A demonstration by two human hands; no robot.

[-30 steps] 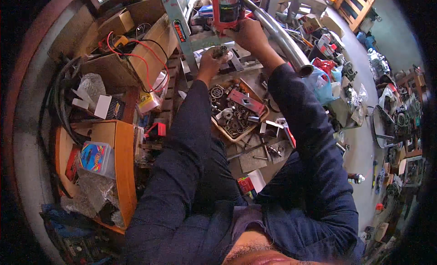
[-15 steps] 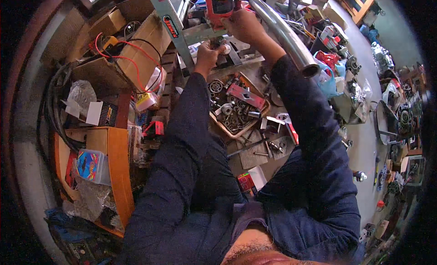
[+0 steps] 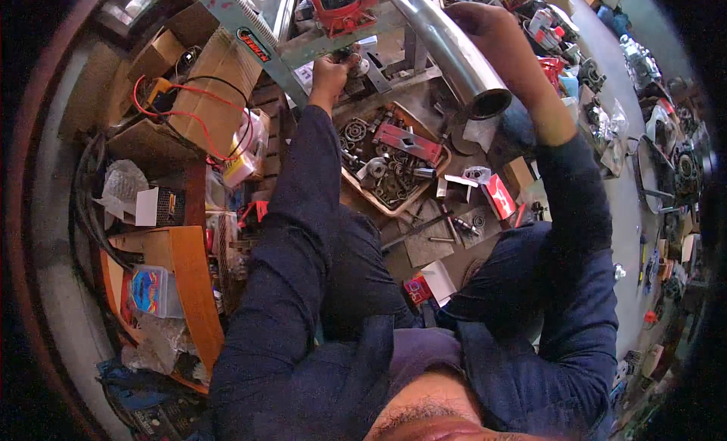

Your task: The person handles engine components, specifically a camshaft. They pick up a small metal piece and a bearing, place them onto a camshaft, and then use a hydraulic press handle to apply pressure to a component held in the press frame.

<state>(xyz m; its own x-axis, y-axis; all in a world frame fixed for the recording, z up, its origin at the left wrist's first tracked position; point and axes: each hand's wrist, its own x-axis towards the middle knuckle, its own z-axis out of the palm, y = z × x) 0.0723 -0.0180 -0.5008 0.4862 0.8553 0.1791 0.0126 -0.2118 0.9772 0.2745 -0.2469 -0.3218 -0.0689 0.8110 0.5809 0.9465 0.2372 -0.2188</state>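
Ahead and left of centre, my left hand (image 3: 330,79) is closed on a small round metal part (image 3: 358,67) below the crossbeam of a grey-green press frame (image 3: 282,76). The part's far side is hidden. Above it, a red hydraulic bottle jack (image 3: 342,15) sits at the crossbeam. A shiny steel pipe (image 3: 453,53) slants from the jack toward me, its open end nearest. My right hand (image 3: 503,43) is raised along the pipe's right side, fingers bent and partly hidden behind it. Whether it grips the pipe cannot be made out.
A tray (image 3: 394,211) of greasy gears, bearings and a red metal piece lies on the floor before me. Cardboard boxes (image 3: 204,70), a red-and-black cable and an orange wooden box (image 3: 198,289) crowd my left. More machine parts (image 3: 672,191) line the right side.
My right hand has left the red jack and moved right, to beside the steel pipe. My left hand stays at the metal part. The whole view has shifted a little.
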